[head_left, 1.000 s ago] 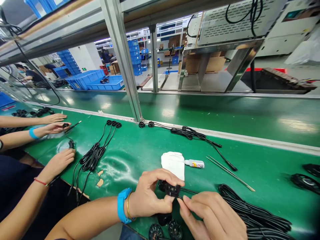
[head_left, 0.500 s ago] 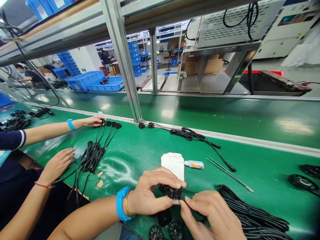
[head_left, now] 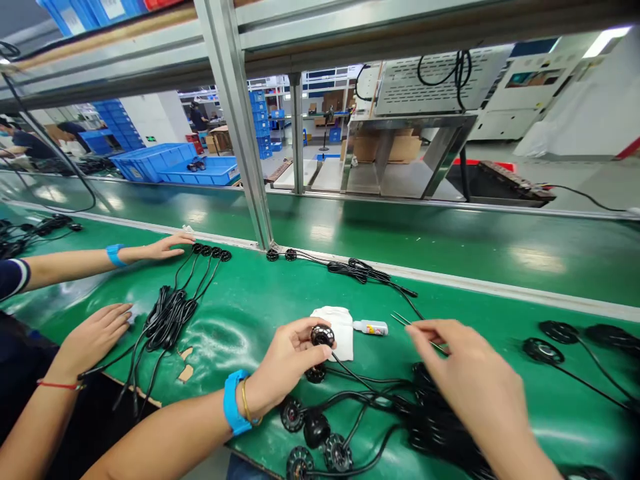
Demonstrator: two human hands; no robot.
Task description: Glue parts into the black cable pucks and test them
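My left hand [head_left: 285, 353] pinches a round black cabled part [head_left: 323, 335], its glossy face tilted up and its cable trailing to the right. Fingers of my right hand [head_left: 470, 380] are closed around a thin pair of metal tweezers [head_left: 400, 319] low over the green table; the hand hides much of them. Below my left hand lie several more black cabled parts, among them a spoked disc [head_left: 338, 453] and a domed piece [head_left: 317, 429]. A white cloth [head_left: 343, 333] lies just behind the held part, with a small bottle [head_left: 371, 327] beside it.
At left, a co-worker's hand [head_left: 167, 247] reaches to a row of black discs [head_left: 216, 252], and the other hand [head_left: 97, 333] rests nearby. Bundled cables [head_left: 360, 269] lie along the back edge by a metal post [head_left: 240, 133]. More black discs [head_left: 543, 350] sit at right.
My right hand has left the part and moved up and right onto the tweezers. My left hand has turned the part face up. The co-worker's far hand has let go of a disc.
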